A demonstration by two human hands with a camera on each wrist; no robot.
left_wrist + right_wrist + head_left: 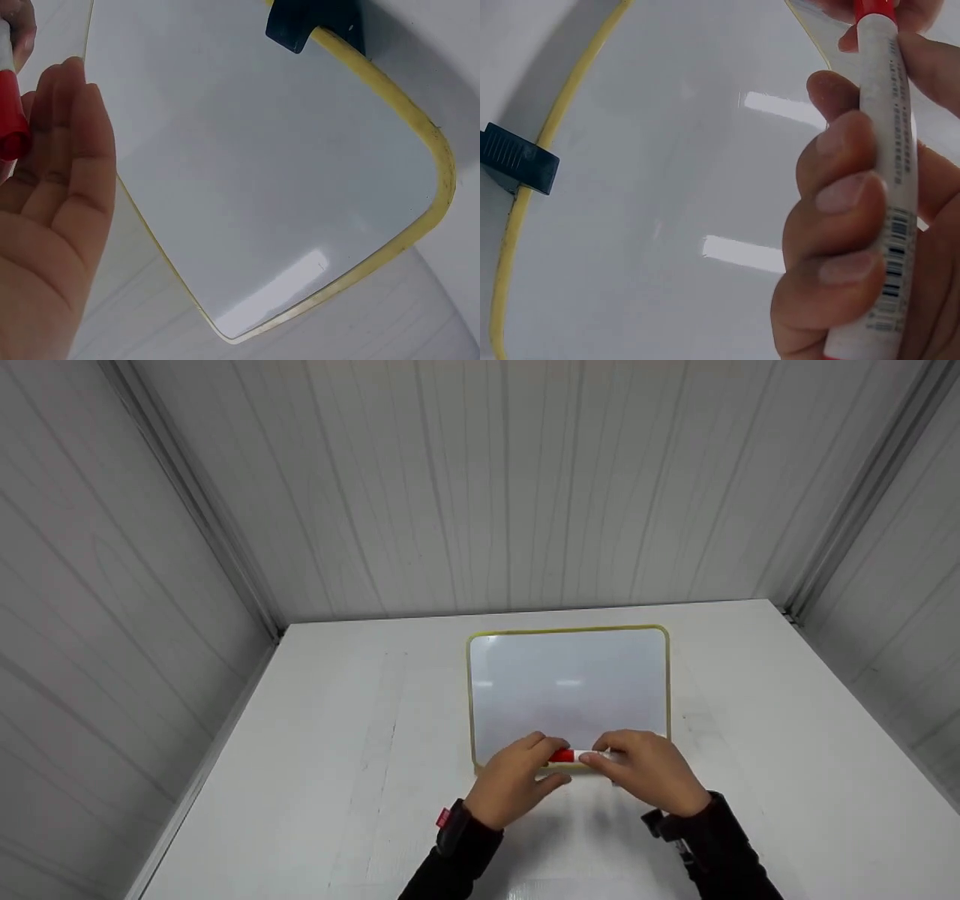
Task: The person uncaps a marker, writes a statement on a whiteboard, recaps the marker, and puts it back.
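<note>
Between both hands, marker (574, 757) lies crosswise.

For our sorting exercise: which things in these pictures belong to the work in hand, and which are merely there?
In use:
- white marker with red cap, gripped by the right hand and held at its cap by the left hand
- yellow-rimmed whiteboard, just beyond the hands

Merely there:
- black clip on the board's rim
- white table

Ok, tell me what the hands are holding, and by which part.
Both hold one marker: the right hand grips its white barrel, the left hand holds the red cap end, above the whiteboard.
</note>
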